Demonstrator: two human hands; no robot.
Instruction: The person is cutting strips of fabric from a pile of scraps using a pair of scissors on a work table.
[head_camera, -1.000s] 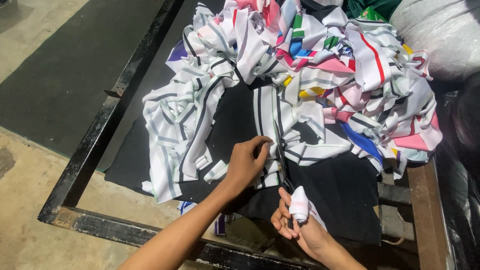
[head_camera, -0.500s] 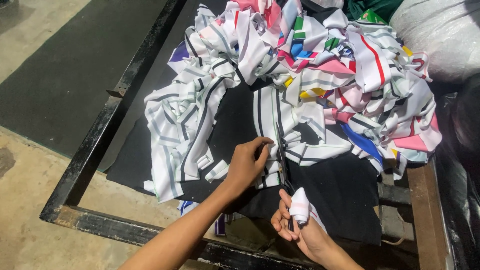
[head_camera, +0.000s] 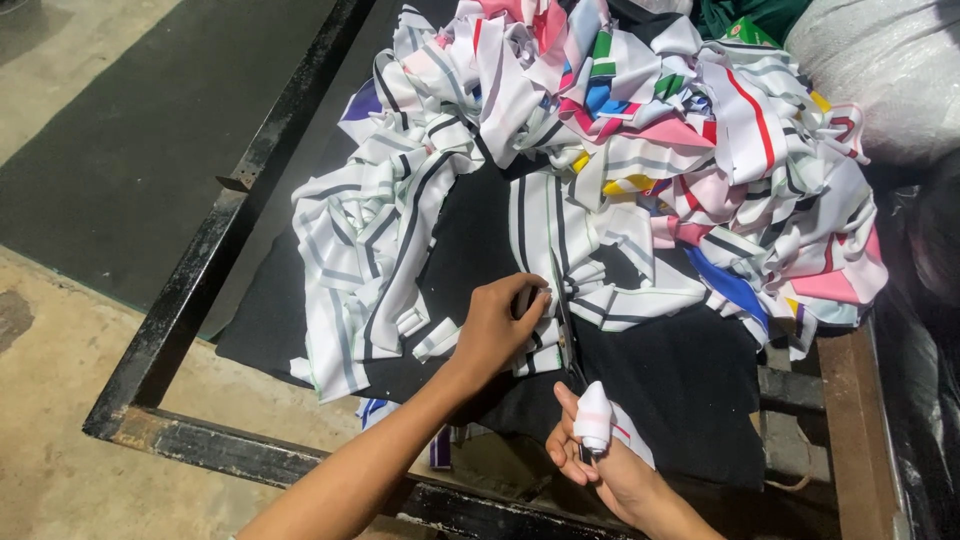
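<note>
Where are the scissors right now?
In the head view, lower middle: the scissors are in the right hand, blades beside the left hand on striped cloth.

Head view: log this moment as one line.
left hand: pins striped fabric strip | right hand: holds scissors, blades on strip | pile of fabric strips behind | black cloth beneath

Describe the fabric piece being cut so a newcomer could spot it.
Start at the black cloth over the metal frame. At the pile's near edge, the left hand pins a white strip with dark stripes. Only it meets the scissors.
</note>
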